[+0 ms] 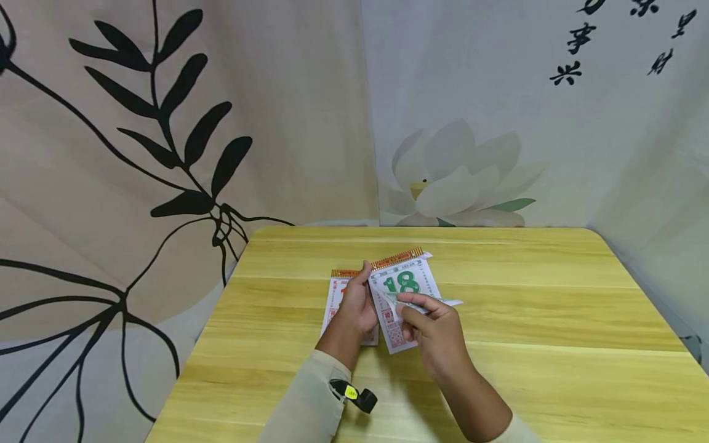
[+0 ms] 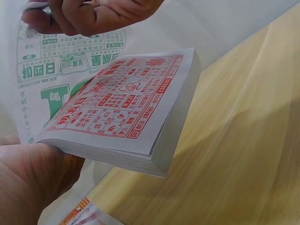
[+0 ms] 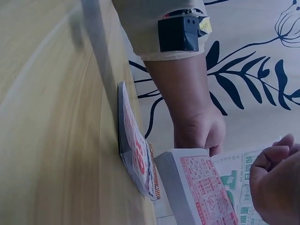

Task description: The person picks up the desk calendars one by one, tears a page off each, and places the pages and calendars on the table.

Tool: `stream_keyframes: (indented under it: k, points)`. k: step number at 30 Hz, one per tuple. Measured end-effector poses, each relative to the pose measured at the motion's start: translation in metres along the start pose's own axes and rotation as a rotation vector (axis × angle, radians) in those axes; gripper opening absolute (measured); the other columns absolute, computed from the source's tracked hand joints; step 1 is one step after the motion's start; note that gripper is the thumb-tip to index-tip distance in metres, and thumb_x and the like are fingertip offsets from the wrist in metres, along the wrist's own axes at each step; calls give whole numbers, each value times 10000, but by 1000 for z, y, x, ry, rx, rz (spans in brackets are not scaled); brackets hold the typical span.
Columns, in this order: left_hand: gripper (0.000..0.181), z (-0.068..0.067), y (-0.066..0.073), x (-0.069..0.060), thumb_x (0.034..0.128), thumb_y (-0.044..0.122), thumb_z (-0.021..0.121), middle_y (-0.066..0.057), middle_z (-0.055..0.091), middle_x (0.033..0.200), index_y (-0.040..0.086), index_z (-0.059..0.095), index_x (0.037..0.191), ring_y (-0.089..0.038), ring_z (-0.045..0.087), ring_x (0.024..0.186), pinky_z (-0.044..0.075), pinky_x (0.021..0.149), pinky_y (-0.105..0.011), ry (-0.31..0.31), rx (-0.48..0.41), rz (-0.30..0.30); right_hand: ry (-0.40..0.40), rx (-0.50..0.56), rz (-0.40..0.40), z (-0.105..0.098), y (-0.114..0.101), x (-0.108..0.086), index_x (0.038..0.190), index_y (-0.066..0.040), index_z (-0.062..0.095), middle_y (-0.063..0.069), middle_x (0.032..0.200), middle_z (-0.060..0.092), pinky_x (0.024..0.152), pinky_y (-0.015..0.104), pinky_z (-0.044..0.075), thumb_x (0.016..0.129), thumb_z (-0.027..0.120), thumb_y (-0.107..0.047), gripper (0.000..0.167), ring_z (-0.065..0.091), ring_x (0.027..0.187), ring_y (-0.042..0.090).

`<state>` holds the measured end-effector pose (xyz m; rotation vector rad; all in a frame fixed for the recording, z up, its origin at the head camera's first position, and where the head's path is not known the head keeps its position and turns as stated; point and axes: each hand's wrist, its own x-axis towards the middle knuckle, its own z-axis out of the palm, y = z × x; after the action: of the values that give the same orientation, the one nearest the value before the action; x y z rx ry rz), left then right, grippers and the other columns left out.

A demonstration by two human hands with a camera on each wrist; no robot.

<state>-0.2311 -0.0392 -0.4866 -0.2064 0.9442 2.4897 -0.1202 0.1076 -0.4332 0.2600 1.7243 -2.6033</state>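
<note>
Item: thick rectangular calendar pad of white paper (image 2: 126,108), red print on the exposed sheet; held above the table, right of a second pad. Edges straight, corners square, sides finely layered.

Item: thin white top sheet with a large green "18" (image 1: 408,282); attached at the far end, near end lifted and curled. Limp, slightly translucent, crease-prone.

Item: orange-and-gold binding strip (image 1: 397,258), narrow, ridged in look, across the pad's far end.

Item: left hand (image 1: 360,304), clamped on the pad's left edge, thumb uppermost.

Item: right hand (image 1: 434,329), thumb and forefinger together, pinching the lifted sheet near its loose end.

Handling note: the step in hand appears to be turning up one sheet. Best done with a firm left grip close to the binding, the sheet drawn up evenly toward the far end; a sideways pull would likely tear it askew. Worth checking that a single leaf is pinched.

Item: second white paper calendar pad with red print (image 1: 336,298), lying at left, partly hidden by the left hand.

Item: yellow wood-grain table (image 1: 554,295), smooth, rounded far corners.
</note>
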Motion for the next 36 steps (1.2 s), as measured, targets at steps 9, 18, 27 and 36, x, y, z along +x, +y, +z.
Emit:
stream_keyframes:
  k: [9, 18, 27, 36]
  points:
    - [430, -2, 1, 1, 1158, 547, 412, 4, 713, 1215, 157, 543, 1283, -138, 699, 1188, 556, 1044, -300, 9, -11, 3, 2, 41, 27, -1, -1, 8, 1053, -113, 841, 6, 941, 709, 581, 193, 477, 1004, 673, 58, 244, 543, 600, 94]
    - [555, -2, 2, 3, 1166, 563, 344, -30, 651, 1311, 90, 452, 1435, -209, 576, 1371, 386, 1258, -387, -15, 14, -3, 21, 70, 9, -3, -9, 9, 980, -153, 852, 11, 841, 703, 569, 188, 473, 989, 712, 51, 247, 528, 592, 88]
    - [436, -6, 0, 2, 1174, 542, 357, 25, 678, 1141, 142, 487, 1287, -112, 682, 1116, 555, 994, -277, -6, 28, 10, 34, 83, 9, -7, -7, 11, 983, -165, 863, -17, 780, 694, 552, 178, 475, 988, 709, 56, 269, 530, 574, 70]
    - [445, -6, -4, 7, 1190, 525, 298, 23, 687, 1151, 143, 515, 1264, -120, 679, 1133, 550, 1002, -293, 6, 70, 10, 39, 87, 11, -11, -6, 11, 990, -161, 865, -24, 777, 684, 559, 181, 464, 996, 715, 39, 250, 527, 576, 69]
